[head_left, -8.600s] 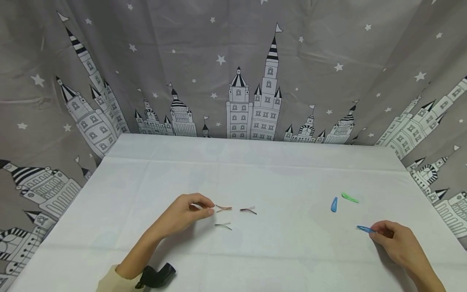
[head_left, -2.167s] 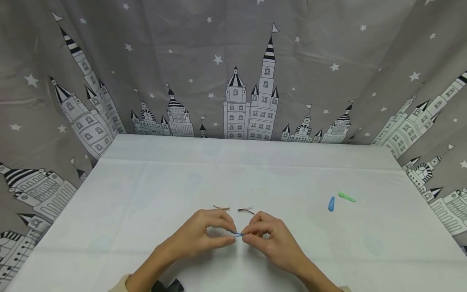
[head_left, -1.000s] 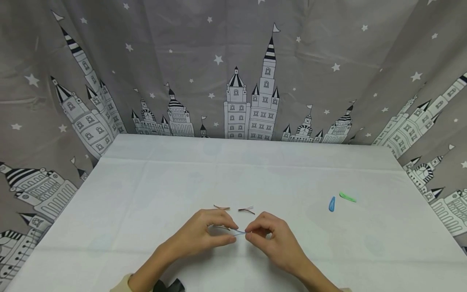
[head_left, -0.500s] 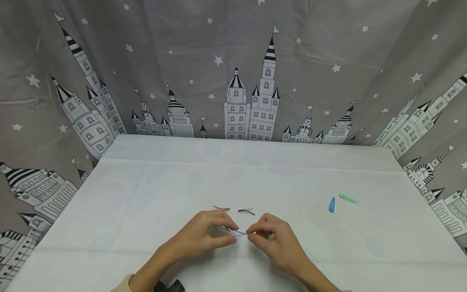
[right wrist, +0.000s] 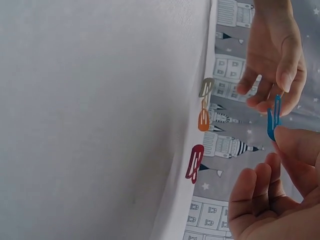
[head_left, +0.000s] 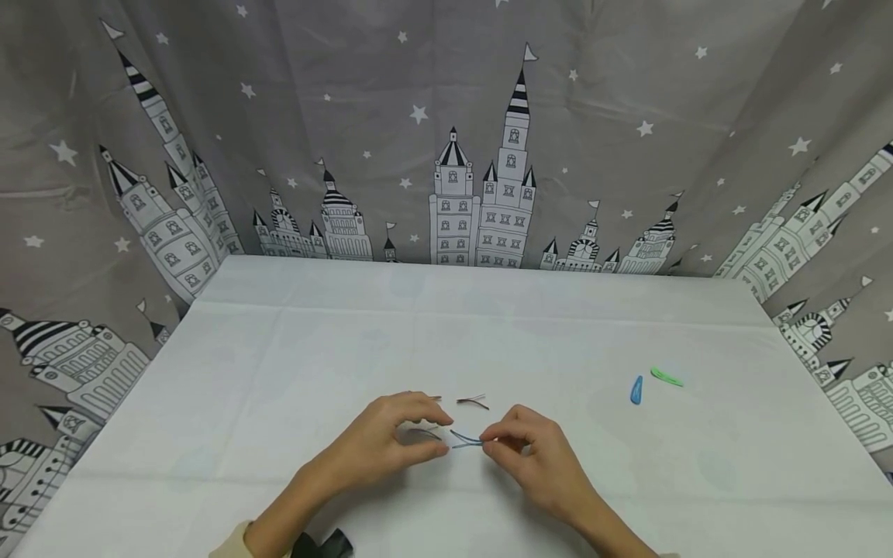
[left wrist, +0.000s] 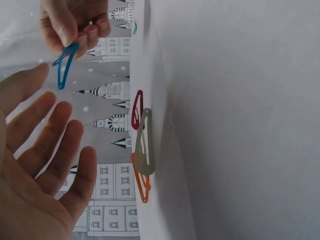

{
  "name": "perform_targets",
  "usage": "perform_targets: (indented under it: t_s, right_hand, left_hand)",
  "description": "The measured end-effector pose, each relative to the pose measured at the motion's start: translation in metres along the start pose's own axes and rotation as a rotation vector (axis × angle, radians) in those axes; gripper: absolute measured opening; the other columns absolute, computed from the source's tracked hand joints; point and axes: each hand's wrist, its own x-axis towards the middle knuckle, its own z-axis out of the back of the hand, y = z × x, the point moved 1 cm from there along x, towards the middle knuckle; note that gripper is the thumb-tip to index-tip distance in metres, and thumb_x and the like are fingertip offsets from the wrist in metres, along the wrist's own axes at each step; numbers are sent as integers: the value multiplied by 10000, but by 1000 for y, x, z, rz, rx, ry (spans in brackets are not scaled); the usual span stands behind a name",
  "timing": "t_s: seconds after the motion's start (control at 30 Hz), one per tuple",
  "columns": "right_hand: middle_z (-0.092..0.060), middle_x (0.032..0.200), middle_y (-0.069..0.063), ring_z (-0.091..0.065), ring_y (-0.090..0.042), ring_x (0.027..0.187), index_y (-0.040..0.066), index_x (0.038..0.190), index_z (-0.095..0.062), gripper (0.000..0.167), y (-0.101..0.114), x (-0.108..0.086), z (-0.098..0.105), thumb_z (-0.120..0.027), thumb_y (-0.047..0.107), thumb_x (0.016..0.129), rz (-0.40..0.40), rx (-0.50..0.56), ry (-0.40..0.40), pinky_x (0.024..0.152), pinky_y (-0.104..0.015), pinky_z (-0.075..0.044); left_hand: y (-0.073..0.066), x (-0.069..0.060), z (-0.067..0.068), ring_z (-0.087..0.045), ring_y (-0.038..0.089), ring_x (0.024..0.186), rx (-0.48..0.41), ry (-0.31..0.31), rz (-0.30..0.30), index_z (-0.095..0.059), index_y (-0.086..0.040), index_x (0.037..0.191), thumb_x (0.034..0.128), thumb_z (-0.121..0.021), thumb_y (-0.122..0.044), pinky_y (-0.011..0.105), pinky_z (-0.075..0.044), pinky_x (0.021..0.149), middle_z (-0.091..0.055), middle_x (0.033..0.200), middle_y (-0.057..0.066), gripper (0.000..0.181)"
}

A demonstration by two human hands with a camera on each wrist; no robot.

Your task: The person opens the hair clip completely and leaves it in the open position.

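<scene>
On counter (head_left: 314, 341): three clips (left wrist: 145, 166) splayed, seemingly done; right hand (head_left: 533, 453) pinching splayed blue clip (right wrist: 271, 130); left hand (head_left: 377, 439) spread, empty; green clip (head_left: 667, 377), second blue clip (head_left: 636, 390) seemingly left.

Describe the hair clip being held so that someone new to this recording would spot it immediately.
Over the white table, find the right hand. It pinches the held blue clip, whose two prongs spread open towards the left hand. Unlike the other blue clip, lying near the green clip, it is raised off the table.
</scene>
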Motion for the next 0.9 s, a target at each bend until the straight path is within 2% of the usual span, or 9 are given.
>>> perform_targets:
  t_s: [0.2,0.33,0.5,0.7,0.9]
  right_hand:
    - [-581,802,65,-568,-100,728,131,904,-773,116,-4,1,4,-749,27,860,-36,-23,-1,659,-239,-506]
    - [-576,794,60,-563,-100,725,130,888,-771,137,-10,2,5,-751,0,846,-56,-53,-7,656,-235,-504]
    - [-563,772,83,-527,-90,711,138,870,-772,156,-18,4,4,-752,-13,834,-52,-111,-10,640,-229,-480]
    - [-538,750,104,-490,-75,695,130,870,-779,151,-24,8,1,-747,-13,834,-53,-183,12,620,-226,-452]
    - [-524,742,115,-483,-69,685,122,868,-784,145,-28,10,0,-752,-13,824,-61,-221,-7,617,-229,-445]
  left_hand:
    - [3,0,5,-597,130,1131,25,-13,19,-729,-137,1082,868,-780,-278,364,-525,906,-667,1080,-160,262]
    - [7,1,9,-605,103,1103,2,-31,20,-729,-131,1074,874,-775,-276,339,-527,886,-686,1094,-103,252]
    - [13,0,14,-617,104,1066,-58,-54,53,-731,-120,1081,880,-770,-242,377,-528,898,-700,1119,-13,239]
    - [16,-1,17,-617,118,1045,-96,-72,97,-735,-117,1091,880,-770,-214,439,-526,904,-701,1113,-5,234]
    - [17,0,18,-610,139,1041,-99,-77,114,-736,-111,1085,877,-769,-178,429,-531,893,-701,1099,13,221]
